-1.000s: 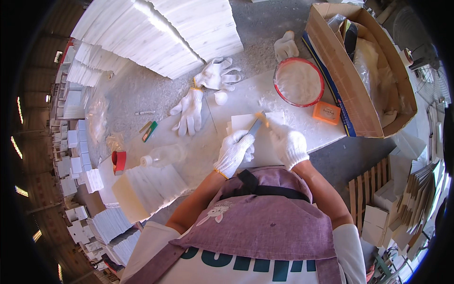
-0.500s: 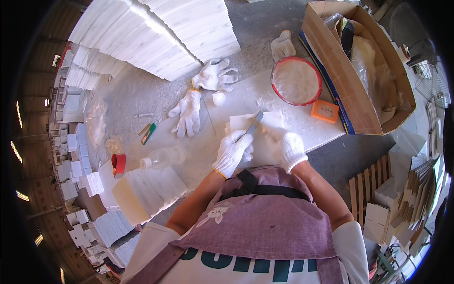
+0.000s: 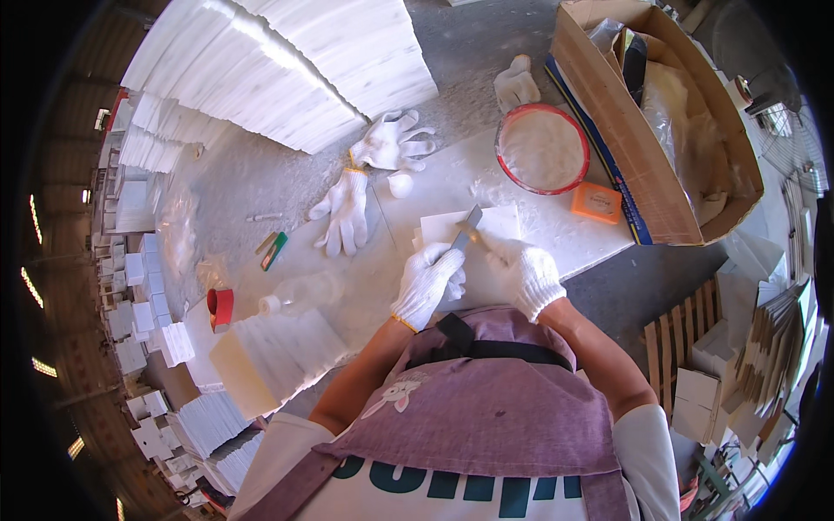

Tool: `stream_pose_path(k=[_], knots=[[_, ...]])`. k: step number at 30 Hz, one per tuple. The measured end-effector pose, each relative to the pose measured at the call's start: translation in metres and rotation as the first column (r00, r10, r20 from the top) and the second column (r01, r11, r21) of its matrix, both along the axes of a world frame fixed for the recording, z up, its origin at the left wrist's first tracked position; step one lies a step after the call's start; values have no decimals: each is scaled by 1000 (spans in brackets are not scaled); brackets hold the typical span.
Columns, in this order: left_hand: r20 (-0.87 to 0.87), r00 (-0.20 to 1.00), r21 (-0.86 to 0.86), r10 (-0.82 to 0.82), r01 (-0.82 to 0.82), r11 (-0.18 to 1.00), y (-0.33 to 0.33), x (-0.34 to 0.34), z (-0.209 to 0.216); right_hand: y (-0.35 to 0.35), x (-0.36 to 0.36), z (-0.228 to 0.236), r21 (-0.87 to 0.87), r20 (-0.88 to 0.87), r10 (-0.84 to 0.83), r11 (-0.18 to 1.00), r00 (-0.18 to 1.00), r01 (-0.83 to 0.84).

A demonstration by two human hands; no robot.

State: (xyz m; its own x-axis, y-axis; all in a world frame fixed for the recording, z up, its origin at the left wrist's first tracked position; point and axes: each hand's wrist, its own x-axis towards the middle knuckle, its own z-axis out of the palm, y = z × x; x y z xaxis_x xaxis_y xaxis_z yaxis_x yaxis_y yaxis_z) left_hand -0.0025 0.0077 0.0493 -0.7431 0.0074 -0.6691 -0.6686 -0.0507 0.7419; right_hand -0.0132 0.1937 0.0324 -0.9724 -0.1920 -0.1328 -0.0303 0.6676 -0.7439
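In its white knit glove, my left hand is closed round a flat grey metal blade, perhaps a scraper, which slants up and to the right. My right hand, gloved too, has its fingertips drawn together close to the blade's right edge. A small yellowish spot shows between them and the blade; what those fingers hold cannot be made out. Beneath both hands lie thin white tiles, partly hidden by the gloves, on a pale slab.
Spare white gloves and a white ball-like lump lie farther off. A red-rimmed round container, orange box and open carton stand right. Left are a green-handled tool, red ring, clear bottle and stacked white slabs.
My right hand's fingertips have come in to the blade, and the hand is less blurred. The left hand and blade have hardly moved.
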Motion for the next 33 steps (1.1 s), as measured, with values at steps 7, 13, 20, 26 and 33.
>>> stream_pose_path(k=[7,13,20,26,33], knots=[[5,1000,4,8,-8,1000,0,0,2,-5,2,13,-22,173,26,999,985,-23],[6,1000,21,27,-28,999,2,1,5,-1,-4,4,-157,115,-63,984,991,81],[10,1000,18,1,-1,1000,-3,0,-2,-3,-7,20,-58,246,-14,998,969,29],[-304,947,-292,-101,8,956,0,12,-4,8,4,-2,-176,23,-11,984,1000,14],[-285,360,-942,-889,-275,191,-5,10,-9,20,-9,23,-125,205,-23,991,978,50]])
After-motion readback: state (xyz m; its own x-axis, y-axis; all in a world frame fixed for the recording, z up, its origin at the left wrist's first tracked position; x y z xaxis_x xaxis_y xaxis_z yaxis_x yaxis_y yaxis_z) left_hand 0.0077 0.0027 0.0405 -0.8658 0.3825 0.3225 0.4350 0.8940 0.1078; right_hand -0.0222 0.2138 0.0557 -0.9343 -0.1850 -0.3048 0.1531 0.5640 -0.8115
